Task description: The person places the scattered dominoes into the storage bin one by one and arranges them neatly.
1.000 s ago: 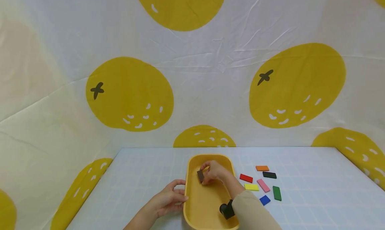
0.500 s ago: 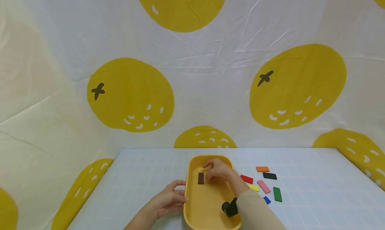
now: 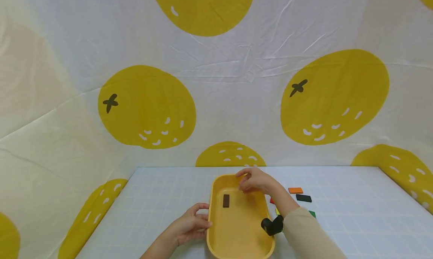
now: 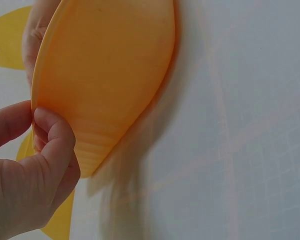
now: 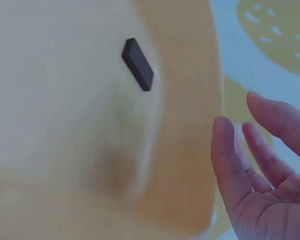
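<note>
A dark brown domino-like block [image 3: 226,200] lies flat on the floor of the orange-yellow tub [image 3: 236,232], near its far left; the right wrist view shows the same brown block [image 5: 138,65]. My left hand [image 3: 190,224] pinches the tub's left rim between thumb and fingers, as the left hand [image 4: 37,170] in the left wrist view confirms. Over the tub's far right corner hovers my right hand [image 3: 256,180], holding nothing. In the right wrist view the right hand [image 5: 270,160] has its fingers apart and loosely bent, away from the block.
Right of the tub, an orange block [image 3: 295,190] and a black block [image 3: 303,198] lie on the pale checked table [image 3: 355,214]. Red, yellow and green blocks are partly covered by the right forearm. A patterned cloth [image 3: 236,112] stands behind.
My right hand has let go of the brown block, which now lies straighter in the tub, and has moved up and right. The left hand stays on the rim.
</note>
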Demonstrator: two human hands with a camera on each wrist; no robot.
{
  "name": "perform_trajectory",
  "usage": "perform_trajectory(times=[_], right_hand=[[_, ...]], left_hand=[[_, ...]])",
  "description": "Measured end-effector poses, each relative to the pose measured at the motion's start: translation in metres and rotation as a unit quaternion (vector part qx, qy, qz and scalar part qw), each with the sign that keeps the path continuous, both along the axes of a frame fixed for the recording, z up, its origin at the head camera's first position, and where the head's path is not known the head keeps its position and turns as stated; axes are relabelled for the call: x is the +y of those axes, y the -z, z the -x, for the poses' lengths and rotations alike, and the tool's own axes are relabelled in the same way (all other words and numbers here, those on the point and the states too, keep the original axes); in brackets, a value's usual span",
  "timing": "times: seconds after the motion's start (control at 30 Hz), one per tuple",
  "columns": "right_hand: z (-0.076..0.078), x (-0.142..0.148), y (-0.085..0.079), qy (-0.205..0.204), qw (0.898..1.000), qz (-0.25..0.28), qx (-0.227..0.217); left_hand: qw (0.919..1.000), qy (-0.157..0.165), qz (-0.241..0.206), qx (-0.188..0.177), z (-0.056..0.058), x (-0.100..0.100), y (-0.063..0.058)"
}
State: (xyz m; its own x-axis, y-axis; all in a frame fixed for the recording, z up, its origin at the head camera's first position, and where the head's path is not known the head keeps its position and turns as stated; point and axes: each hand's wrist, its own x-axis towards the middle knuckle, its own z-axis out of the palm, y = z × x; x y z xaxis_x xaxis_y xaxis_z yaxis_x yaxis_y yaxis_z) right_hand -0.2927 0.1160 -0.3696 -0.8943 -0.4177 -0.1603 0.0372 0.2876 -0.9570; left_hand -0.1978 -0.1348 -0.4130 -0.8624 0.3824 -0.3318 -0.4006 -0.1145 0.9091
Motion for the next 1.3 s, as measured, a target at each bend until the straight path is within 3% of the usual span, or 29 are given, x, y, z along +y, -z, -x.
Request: perform_trajectory(times=[0.3, 0.7, 1.3], right_hand=[[-0.004, 0.029, -0.017, -0.026, 1.000, 0.010, 0.005], [-0.018, 0.061, -0.032, -0.014, 1.000, 0.010, 0.003], [-0.040, 0.132, -0.027, -0.001, 0.999, -0.035, 0.025]], left_hand=[[1.0000, -0.002, 0.003, -0.005, -0.001, 0.001, -0.001], [1.0000, -0.005, 0.005, -0.003, -0.001, 0.002, -0.001], [0.9999, -0.001, 0.011, -0.005, -0.001, 0.002, -0.001]])
